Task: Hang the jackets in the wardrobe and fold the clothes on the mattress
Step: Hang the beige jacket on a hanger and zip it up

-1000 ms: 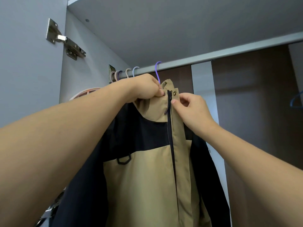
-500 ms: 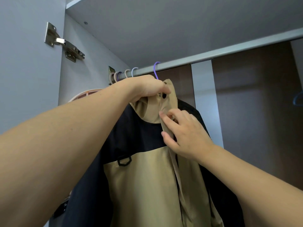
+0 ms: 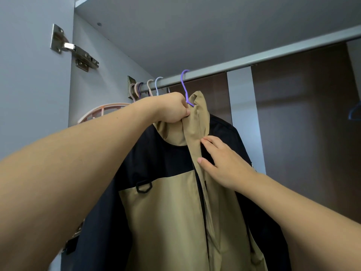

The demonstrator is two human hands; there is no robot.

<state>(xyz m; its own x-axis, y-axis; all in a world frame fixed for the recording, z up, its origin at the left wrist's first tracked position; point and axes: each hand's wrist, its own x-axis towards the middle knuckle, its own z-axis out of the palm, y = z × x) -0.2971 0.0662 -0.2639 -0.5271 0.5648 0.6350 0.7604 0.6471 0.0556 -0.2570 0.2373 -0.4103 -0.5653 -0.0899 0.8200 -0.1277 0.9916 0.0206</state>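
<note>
A tan and black jacket (image 3: 166, 212) hangs from a purple hanger (image 3: 184, 85) hooked over the grey wardrobe rail (image 3: 254, 61). My left hand (image 3: 172, 110) grips the tan collar just below the hanger hook. My right hand (image 3: 220, 163) lies against the jacket's front edge beside the zip, fingers straight and touching the tan flap. The jacket's lower part runs out of view at the bottom.
Several empty hangers (image 3: 148, 87) in pink, purple and pale blue bunch at the rail's left end, with a round pink rack (image 3: 103, 112) below them. The open door (image 3: 29, 75) with its metal hinge (image 3: 76, 51) stands at left. A blue hanger (image 3: 354, 112) shows at far right.
My right hand has slid from the collar top down along the zip edge and opened flat. The collar has folded over, and the jacket has turned slightly. My left hand keeps its grip.
</note>
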